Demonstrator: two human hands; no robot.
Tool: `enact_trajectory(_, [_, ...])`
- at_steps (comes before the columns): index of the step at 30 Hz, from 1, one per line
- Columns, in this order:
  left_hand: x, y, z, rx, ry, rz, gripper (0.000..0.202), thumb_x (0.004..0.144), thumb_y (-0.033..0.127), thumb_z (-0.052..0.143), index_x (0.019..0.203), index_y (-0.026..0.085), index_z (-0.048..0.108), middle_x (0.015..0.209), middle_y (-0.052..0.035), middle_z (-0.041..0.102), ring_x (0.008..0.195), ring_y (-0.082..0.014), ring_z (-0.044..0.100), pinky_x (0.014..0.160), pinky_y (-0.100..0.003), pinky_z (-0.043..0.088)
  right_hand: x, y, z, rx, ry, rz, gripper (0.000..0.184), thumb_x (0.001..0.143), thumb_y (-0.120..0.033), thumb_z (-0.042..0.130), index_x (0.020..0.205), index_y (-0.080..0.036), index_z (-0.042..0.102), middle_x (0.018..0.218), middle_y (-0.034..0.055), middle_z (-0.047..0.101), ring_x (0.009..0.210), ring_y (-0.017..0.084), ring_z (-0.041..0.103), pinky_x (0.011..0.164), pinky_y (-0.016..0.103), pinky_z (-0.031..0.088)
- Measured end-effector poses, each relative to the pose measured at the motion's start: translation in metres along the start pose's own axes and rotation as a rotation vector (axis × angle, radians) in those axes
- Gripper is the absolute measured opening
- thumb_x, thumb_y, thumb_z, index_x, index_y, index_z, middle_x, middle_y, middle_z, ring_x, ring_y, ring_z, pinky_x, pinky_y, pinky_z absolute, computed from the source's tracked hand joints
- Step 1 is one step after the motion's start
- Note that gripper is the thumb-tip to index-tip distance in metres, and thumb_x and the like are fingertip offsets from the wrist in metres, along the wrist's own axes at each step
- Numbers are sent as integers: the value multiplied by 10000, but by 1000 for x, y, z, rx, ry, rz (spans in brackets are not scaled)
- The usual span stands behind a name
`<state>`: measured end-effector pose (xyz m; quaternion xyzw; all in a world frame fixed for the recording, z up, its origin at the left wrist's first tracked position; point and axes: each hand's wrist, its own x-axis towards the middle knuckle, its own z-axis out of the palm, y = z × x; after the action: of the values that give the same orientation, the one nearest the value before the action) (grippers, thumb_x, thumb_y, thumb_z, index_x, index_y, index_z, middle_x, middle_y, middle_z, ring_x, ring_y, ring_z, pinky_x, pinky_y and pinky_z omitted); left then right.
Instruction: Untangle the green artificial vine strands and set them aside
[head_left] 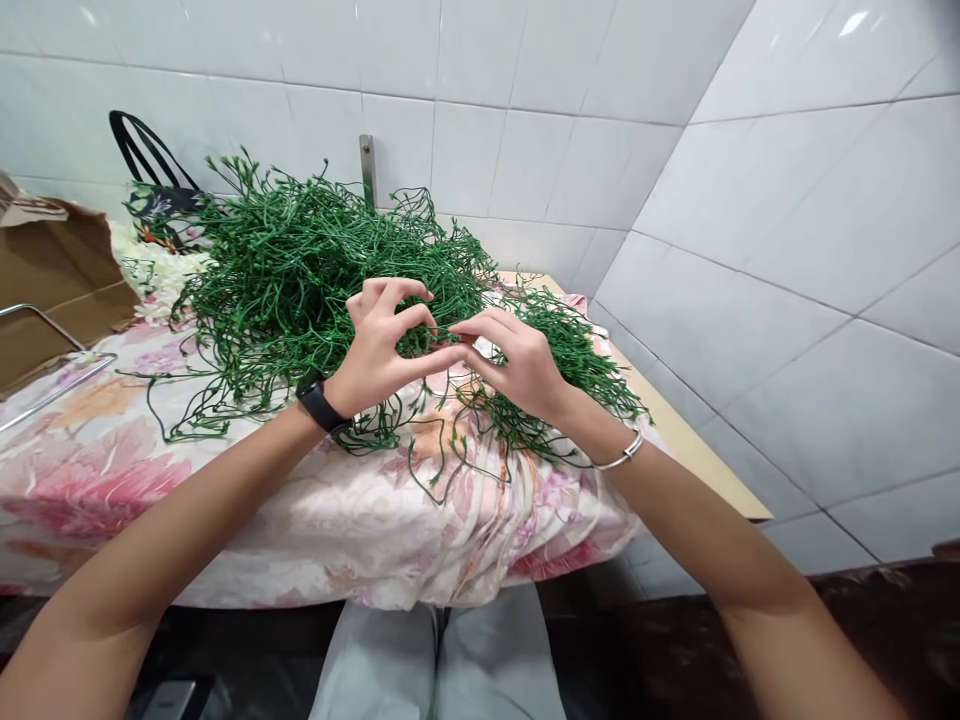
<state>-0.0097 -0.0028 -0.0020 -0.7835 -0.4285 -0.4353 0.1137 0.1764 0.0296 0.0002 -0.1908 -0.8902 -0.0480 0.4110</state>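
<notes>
A big tangled heap of green artificial vine sprigs lies on a table covered with a pink floral cloth. My left hand, with a black band at the wrist, curls its fingers over the front of the heap and pinches a thin green strand. My right hand, with a silver bracelet on its wrist, meets it from the right, fingertips pinching the same strand. The two hands touch at the fingertips above the cloth.
A brown cardboard box stands at the back left, with a metal rack in front of it. White artificial flowers and a black-handled bag lie behind the heap. White tiled walls close in behind and on the right. My knees show below the table.
</notes>
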Motion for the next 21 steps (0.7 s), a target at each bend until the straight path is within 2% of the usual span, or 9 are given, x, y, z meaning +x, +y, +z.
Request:
enact_trajectory(3, [0,-1,4,108,6,8,280,737,456,566,684,181,582,1083,-51,536,1078,-259,374,858,-429,226,-1,1,2,-55,-50,23,187,848,-257,445,916,-129,564,861,69,623,821,133,564,760,274,449])
enact_trajectory(8, [-2,-2,9,201,4,13,255,796,429,500,730,211,615,1058,-42,553,1079,-261,395,849,-453,203,-1,-2,1,-41,-157,138,209,884,-237,370,939,-117,532,778,42,613,657,86,550,614,212,422])
enact_trajectory(11, [-4,0,9,264,31,21,253,778,439,513,752,219,635,997,-65,554,1034,-272,421,830,-464,223,-1,0,0,-20,-192,132,181,878,-204,371,912,-132,534,780,33,607,662,83,541,617,208,417])
enact_trajectory(14, [-5,3,8,290,83,50,225,751,404,552,876,235,630,1132,-101,503,1094,-310,382,835,-478,240,-2,3,2,-14,-212,109,167,868,-168,373,905,-144,534,816,41,600,709,95,546,663,225,430])
enact_trajectory(16, [-5,4,8,281,130,101,203,746,358,565,909,248,616,1275,-87,422,1177,-323,317,884,-493,221,-2,3,3,-1,-214,111,149,862,-158,384,897,-141,528,800,41,588,688,94,539,655,229,431])
enact_trajectory(18, [-4,4,8,246,157,179,129,760,298,552,861,242,610,1318,-46,404,1225,-304,282,945,-488,191,-2,1,4,49,-212,105,121,857,-150,395,873,-145,514,780,30,580,687,91,535,653,225,430])
enact_trajectory(21, [-2,1,8,115,74,324,100,800,212,490,846,208,579,1164,-40,546,1160,-226,400,984,-423,245,-1,-2,3,128,-177,95,92,848,-135,401,815,-161,483,776,19,564,716,88,525,661,219,426])
